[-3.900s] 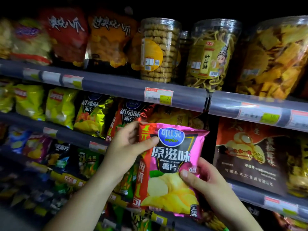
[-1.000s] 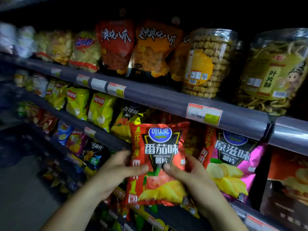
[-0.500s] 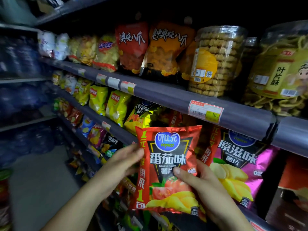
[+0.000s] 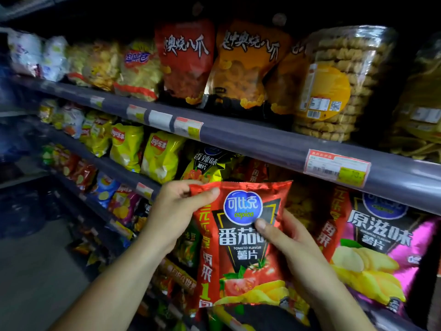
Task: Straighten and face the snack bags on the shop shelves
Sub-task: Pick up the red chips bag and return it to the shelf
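Observation:
A red tomato-flavour crisp bag [image 4: 241, 254] is held upright, label facing me, in front of the middle shelf. My left hand [image 4: 176, 211] pinches its top left corner with thumb on the front. My right hand [image 4: 293, 256] grips its right edge, thumb pressed near the blue logo. To its right a pink original-flavour bag [image 4: 379, 252] stands on the shelf facing out. Behind it to the left stands a black-and-yellow spicy bag [image 4: 205, 166], partly hidden.
Yellow crisp bags [image 4: 143, 151] line the middle shelf to the left. The upper shelf rail [image 4: 250, 139] carries price tags, with red and orange bags [image 4: 214, 63] and a clear biscuit tub [image 4: 334, 84] above. Lower shelves hold more snacks; the aisle floor lies at left.
The red bag has been lifted and pushed closer to the shelf. My left hand moved from its side up to the top left corner. My right thumb slid higher.

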The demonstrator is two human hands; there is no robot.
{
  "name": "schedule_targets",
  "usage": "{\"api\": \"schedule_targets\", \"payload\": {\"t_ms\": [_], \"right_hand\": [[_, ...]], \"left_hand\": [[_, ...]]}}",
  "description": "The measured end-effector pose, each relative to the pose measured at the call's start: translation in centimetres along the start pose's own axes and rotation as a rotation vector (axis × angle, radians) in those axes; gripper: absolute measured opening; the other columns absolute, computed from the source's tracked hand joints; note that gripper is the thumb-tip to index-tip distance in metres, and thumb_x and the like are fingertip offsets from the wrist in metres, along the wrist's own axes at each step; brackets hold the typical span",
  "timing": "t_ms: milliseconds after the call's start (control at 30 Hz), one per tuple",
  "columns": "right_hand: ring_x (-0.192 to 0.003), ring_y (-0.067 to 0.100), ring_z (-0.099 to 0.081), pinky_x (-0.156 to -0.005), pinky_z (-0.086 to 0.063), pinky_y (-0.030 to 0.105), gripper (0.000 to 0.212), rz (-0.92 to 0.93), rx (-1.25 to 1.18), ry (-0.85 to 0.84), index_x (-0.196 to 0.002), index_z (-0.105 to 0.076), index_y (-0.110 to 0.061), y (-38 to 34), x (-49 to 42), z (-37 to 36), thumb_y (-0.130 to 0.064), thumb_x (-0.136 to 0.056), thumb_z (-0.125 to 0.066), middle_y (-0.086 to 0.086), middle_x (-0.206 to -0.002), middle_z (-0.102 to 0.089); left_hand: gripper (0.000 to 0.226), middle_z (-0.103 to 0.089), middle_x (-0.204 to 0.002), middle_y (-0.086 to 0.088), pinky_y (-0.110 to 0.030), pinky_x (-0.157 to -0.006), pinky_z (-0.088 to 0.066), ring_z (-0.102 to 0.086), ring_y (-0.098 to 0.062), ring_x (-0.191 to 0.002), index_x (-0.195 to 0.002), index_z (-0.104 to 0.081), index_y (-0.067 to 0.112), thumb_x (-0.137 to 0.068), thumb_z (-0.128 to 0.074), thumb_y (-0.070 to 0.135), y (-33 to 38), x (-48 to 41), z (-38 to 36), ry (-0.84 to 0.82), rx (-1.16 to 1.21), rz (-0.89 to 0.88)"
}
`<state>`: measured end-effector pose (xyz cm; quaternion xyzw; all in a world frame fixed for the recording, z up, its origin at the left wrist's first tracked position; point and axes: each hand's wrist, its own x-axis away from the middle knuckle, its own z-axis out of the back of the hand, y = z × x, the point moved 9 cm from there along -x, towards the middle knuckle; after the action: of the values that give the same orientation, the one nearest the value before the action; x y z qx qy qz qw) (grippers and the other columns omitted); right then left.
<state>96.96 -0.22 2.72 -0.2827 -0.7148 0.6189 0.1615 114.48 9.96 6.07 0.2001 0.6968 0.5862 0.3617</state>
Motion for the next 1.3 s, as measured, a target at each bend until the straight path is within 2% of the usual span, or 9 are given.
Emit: {"api": "schedule_targets", "payload": {"t_ms": [133, 267, 400, 533, 700, 800, 933, 1067, 1300], "right_hand": [[-0.097, 0.037, -0.077, -0.085, -0.063, 0.049, 0.031, 0.047, 0.022, 0.117, -0.108, -0.076, -0.009, -0.1, -2.5, -0.8, -0.013, -0.077, -0.080, 0.021, -0.109, -0.080], [-0.092, 0.037, -0.077, -0.079, -0.064, 0.045, 0.033, 0.034, 0.016, 0.200, -0.107, -0.075, -0.004, 1.2, -4.0, -1.3, -0.015, -0.076, -0.076, 0.025, -0.108, -0.079], [-0.099, 0.045, -0.074, -0.085, -0.061, 0.051, 0.038, 0.005, 0.018, 0.247, -0.112, -0.073, 0.000, 2.1, -4.4, -1.6, -0.015, -0.077, -0.076, 0.027, -0.111, -0.077], [-0.093, 0.041, -0.076, -0.084, -0.061, 0.052, 0.038, -0.004, 0.031, 0.357, -0.109, -0.074, -0.001, 1.8, -3.8, -0.6, -0.014, -0.074, -0.081, 0.027, -0.108, -0.078], [-0.098, 0.033, -0.078, -0.097, -0.057, 0.057, 0.040, 0.144, 0.241, 0.680, -0.109, -0.074, -0.012, -1.9, -3.8, 3.3, -0.031, -0.076, -0.086, 0.013, -0.103, -0.082], [-0.105, 0.022, -0.076, -0.101, -0.056, 0.053, 0.052, 0.227, 0.306, 0.766, -0.120, -0.069, -0.021, -3.9, -5.1, 3.9, -0.040, -0.075, -0.086, 0.004, -0.112, -0.080], [-0.115, 0.014, -0.070, -0.107, -0.052, 0.046, 0.059, 0.233, 0.390, 0.759, -0.129, -0.064, -0.028, -4.8, -6.7, 4.0, -0.045, -0.076, -0.084, -0.005, -0.126, -0.073], [-0.106, 0.011, -0.067, -0.097, -0.047, 0.032, 0.043, 0.164, 0.670, 0.792, -0.115, -0.060, -0.034, -4.9, -5.6, 5.2, -0.039, -0.080, -0.084, -0.008, -0.114, -0.069], [-0.127, 0.036, -0.059, -0.102, -0.046, 0.037, 0.075, 0.050, 0.934, 0.840, -0.140, -0.045, -0.007, -3.5, -4.0, 6.1, -0.039, -0.082, -0.082, 0.017, -0.139, -0.061]], "left_hand": [[0.035, -0.067, -0.063, -0.008, -0.025, -0.050, -0.051, -0.062, -0.016, -0.055, -0.081, -0.068, -0.001, -0.073, -0.072, 0.033, -0.7, -3.7, 2.3, -0.055, 0.136, 0.047], [0.030, -0.061, -0.053, -0.002, -0.025, -0.047, -0.052, -0.059, -0.012, -0.049, -0.070, -0.064, 0.001, -0.085, -0.062, 0.027, -2.3, -6.5, 2.9, -0.204, 0.177, 0.109], [0.029, -0.064, -0.055, -0.003, -0.025, -0.047, -0.054, -0.062, -0.012, -0.049, -0.072, -0.062, 0.001, -0.081, -0.060, 0.029, -3.6, -7.6, 2.8, -0.308, 0.234, 0.172], [0.045, -0.077, -0.070, -0.013, -0.030, -0.056, -0.061, -0.075, -0.021, -0.063, -0.081, -0.069, 0.001, -0.103, -0.042, 0.030, -5.0, -8.7, 3.6, -0.268, 0.306, 0.224], [0.033, -0.075, -0.114, -0.008, -0.021, -0.086, -0.058, -0.072, -0.019, -0.105, -0.121, -0.066, 0.015, -0.099, -0.049, 0.033, -4.8, -7.1, 0.2, -0.415, -0.018, 0.083], [0.061, -0.061, -0.125, 0.008, -0.016, -0.088, -0.053, -0.062, -0.004, -0.109, -0.138, -0.050, 0.027, -0.083, -0.076, 0.034, -3.9, -6.9, -3.3, -0.445, -0.225, -0.057], [0.075, -0.063, -0.122, 0.004, -0.043, -0.093, -0.056, -0.065, -0.015, -0.104, -0.137, -0.050, 0.027, -0.072, -0.085, 0.033, -3.3, -9.4, -4.0, -0.268, -0.396, -0.154], [0.064, -0.068, -0.118, 0.003, -0.036, -0.082, -0.059, -0.068, -0.012, -0.092, -0.133, -0.055, 0.022, -0.077, -0.083, 0.031, -4.4, -9.5, -5.2, -0.250, -0.497, -0.174], [0.047, -0.071, -0.116, 0.007, -0.033, -0.086, -0.058, -0.067, -0.010, -0.096, -0.125, -0.060, 0.024, -0.083, -0.077, 0.034, -5.9, -8.2, -6.1, -0.238, -0.578, -0.236]]}}
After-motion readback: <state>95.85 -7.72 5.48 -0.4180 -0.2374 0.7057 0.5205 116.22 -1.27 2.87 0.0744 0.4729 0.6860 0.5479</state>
